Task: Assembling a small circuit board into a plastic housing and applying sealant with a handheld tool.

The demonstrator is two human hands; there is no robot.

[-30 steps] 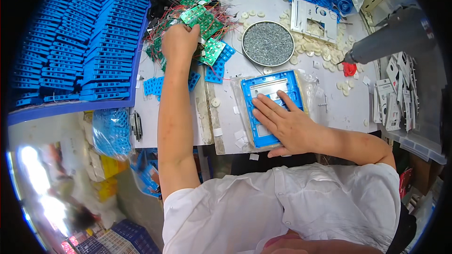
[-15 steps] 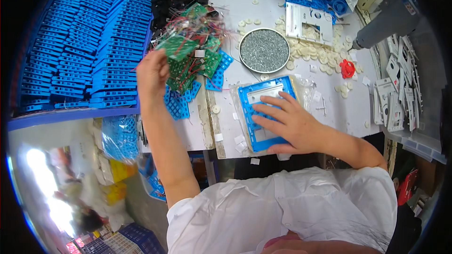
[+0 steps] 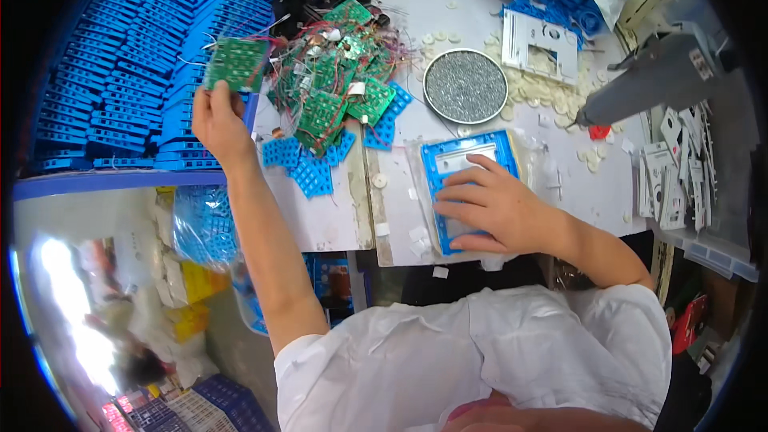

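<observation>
Pinched in my left hand [image 3: 221, 122] is a green circuit board [image 3: 238, 64] with thin wires trailing from it, raised beside the bin of blue frames. My right hand [image 3: 498, 206] lies with fingers spread on a blue plastic housing [image 3: 433, 174], which has a pale inner panel and rests on a clear plastic bag [image 3: 524, 152] at the table's near edge. Between the hands a tangled heap of green circuit boards [image 3: 324, 116] with red and dark wires spreads out. Blue keypad sheets [image 3: 310, 176] stick out from under it.
Stacked blue frames [image 3: 120, 104] fill a bin at the left. A round dish of small screws [image 3: 466, 86] stands behind the housing, near pale discs [image 3: 532, 90] and a white panel [image 3: 520, 44]. A grey power screwdriver [image 3: 648, 80] hangs at right, above white plastic parts [image 3: 676, 168].
My left hand has lifted the circuit board off the heap and carried it left toward the bin. The right hand stays on the housing. The power screwdriver sits lower and further left in view.
</observation>
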